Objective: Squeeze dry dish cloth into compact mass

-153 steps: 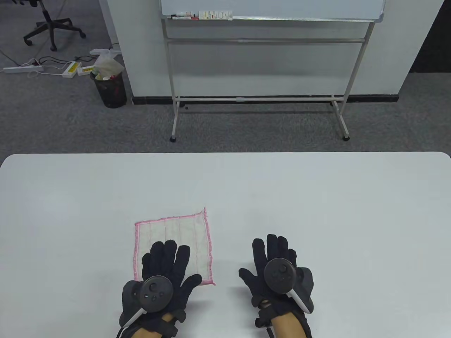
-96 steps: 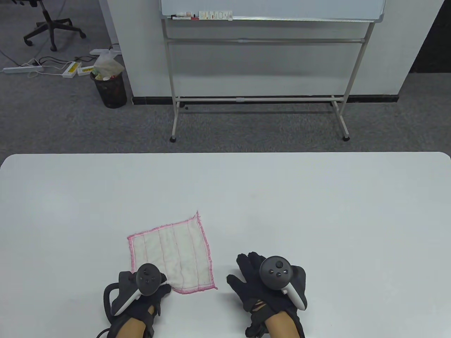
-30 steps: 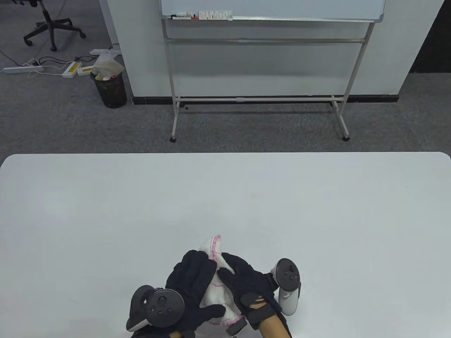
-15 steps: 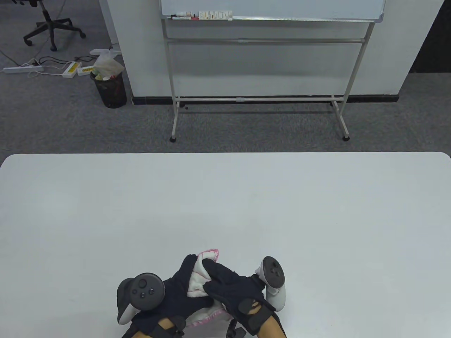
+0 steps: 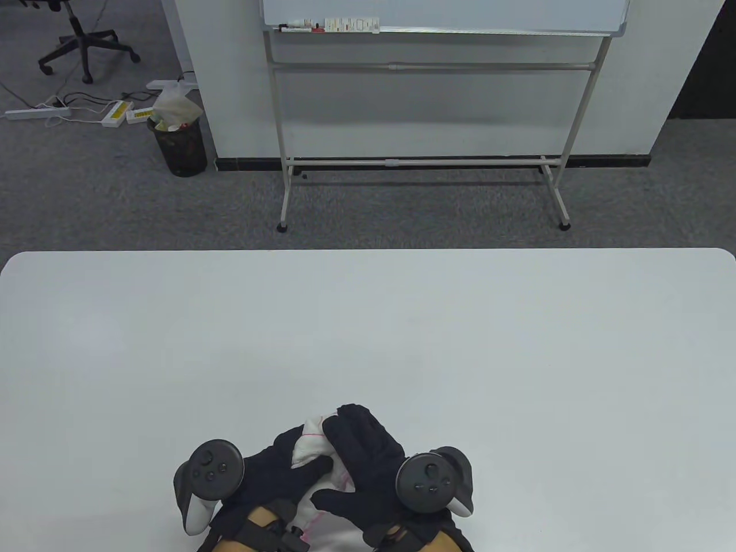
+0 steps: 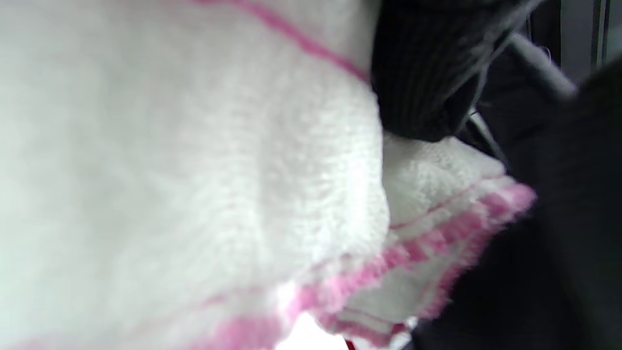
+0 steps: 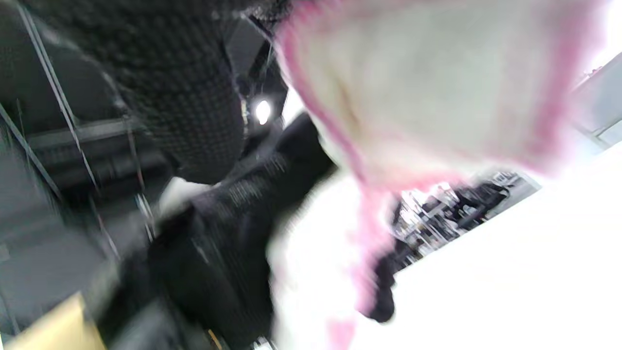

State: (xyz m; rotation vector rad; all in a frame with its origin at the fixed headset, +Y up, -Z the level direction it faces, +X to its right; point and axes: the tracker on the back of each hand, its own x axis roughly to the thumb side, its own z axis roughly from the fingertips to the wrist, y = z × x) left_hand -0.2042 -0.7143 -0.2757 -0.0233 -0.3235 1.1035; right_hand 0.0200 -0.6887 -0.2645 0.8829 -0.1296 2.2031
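Observation:
The white dish cloth (image 5: 311,441) with a pink edge is bunched between both gloved hands at the table's near edge. My left hand (image 5: 276,468) holds it from the left and below. My right hand (image 5: 362,454) lies over its right side and top with fingers curled round it. Only small patches of cloth show between the gloves. In the left wrist view the cloth (image 6: 194,170) fills the frame, folded, with a dark glove finger (image 6: 418,73) pressing on it. In the right wrist view the cloth (image 7: 427,82) hangs blurred at the top.
The white table (image 5: 368,322) stretches out beyond the hands. Past its far edge stand a whiteboard stand (image 5: 425,115), a black waste bin (image 5: 179,146) and an office chair (image 5: 80,34) on grey carpet.
The cloth lay flat; my left hand dragged it near, then both hands gathered it. In the last second the right hand rolled over the top and the bundle got smaller.

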